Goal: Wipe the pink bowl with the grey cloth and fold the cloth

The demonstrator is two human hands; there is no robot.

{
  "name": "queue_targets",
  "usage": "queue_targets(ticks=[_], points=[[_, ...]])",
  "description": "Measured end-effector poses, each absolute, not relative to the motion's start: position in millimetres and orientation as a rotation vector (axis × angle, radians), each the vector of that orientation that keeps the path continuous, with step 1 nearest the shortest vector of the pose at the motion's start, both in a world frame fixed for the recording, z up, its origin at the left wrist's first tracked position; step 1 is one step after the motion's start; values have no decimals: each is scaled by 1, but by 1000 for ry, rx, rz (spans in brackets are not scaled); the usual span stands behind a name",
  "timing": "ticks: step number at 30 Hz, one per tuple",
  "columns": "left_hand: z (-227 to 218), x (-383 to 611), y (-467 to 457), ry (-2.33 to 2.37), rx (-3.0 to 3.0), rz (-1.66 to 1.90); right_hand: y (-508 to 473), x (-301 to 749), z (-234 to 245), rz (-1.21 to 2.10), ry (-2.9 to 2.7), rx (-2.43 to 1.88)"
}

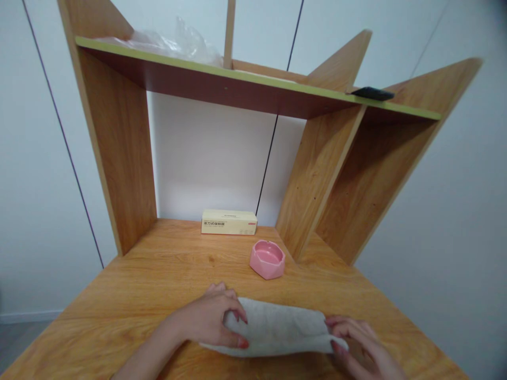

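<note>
So I'm working a grey cloth [283,324] on the surface [178,264]. My left hand [209,316] is curling over its 9 o'clock end, thumb and index parted, can't tell if those fingers are actually pinching. My right hand [370,340] is pinching the 3 o'clock edge. Pink ashtray [268,266] is sitting at the cloth's 12, box [228,222] is standing farther back at 11.
</note>
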State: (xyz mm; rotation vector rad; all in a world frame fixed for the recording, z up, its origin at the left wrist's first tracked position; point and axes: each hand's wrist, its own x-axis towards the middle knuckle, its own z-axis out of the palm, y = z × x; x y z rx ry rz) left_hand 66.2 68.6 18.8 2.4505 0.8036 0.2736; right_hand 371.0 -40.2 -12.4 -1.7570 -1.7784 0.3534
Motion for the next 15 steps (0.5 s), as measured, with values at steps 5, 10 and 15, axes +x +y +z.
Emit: queue_targets(ticks=[5,10,15], points=[[26,56,73,824,2335,273,-15,381,-22,657,-1514,-1733],[26,51,76,882,2251,272,2,391,-32,631,-1463,-1883],[12,56,82,911,2188,333,3,399,-41,471,-1444,-1962]])
